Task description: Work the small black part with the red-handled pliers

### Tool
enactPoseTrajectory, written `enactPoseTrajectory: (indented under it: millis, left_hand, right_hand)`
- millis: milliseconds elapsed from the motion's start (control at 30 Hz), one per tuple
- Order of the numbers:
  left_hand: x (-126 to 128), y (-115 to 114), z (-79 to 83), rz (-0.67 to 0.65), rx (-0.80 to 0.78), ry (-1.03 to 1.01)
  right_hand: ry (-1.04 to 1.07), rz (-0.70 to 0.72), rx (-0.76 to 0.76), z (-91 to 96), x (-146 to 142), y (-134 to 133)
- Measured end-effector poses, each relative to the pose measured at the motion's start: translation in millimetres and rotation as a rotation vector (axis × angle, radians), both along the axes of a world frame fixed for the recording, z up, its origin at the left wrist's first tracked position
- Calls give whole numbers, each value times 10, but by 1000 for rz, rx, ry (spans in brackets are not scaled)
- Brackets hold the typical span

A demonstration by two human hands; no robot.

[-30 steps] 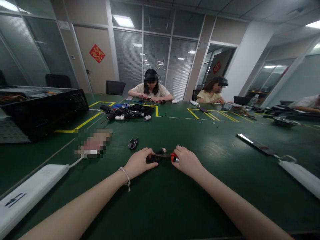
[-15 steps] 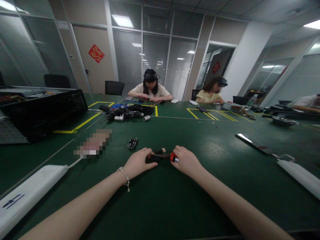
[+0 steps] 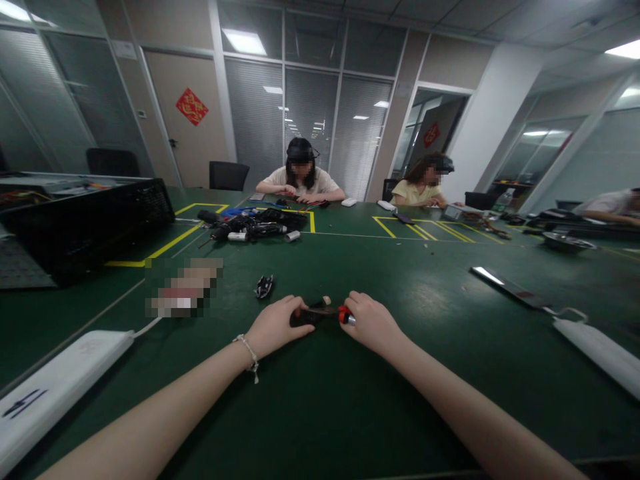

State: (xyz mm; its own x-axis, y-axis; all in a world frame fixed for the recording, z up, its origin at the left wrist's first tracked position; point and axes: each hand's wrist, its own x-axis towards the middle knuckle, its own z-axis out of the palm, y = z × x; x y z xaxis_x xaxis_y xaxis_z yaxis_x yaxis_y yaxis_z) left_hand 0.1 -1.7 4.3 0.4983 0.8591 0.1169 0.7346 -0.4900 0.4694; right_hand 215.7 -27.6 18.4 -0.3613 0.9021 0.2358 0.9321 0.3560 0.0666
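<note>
Holding a dark piece [image 3: 302, 318] and a red-and-silver tool [image 3: 347, 316] together, low over the green table [image 3: 320, 407] before us.
Our left hand [image 3: 273, 325] pinches the dark piece between thumb and fingers, while our right hand [image 3: 374, 321] is curled closed around the tool, which points at the piece; we cannot tell whether they touch the tabletop. Just beyond lies a pale scrap [image 3: 327, 300], then, farther left, a black-and-silver part [image 3: 264, 287].
</note>
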Motion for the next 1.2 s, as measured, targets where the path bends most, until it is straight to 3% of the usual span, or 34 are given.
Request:
enactPoseTrajectory:
  millis: [1200]
  left_hand:
    - [-7, 2, -21, -7, 35, -5]
  right_hand:
    - [7, 7, 22, -38, 19, 27]
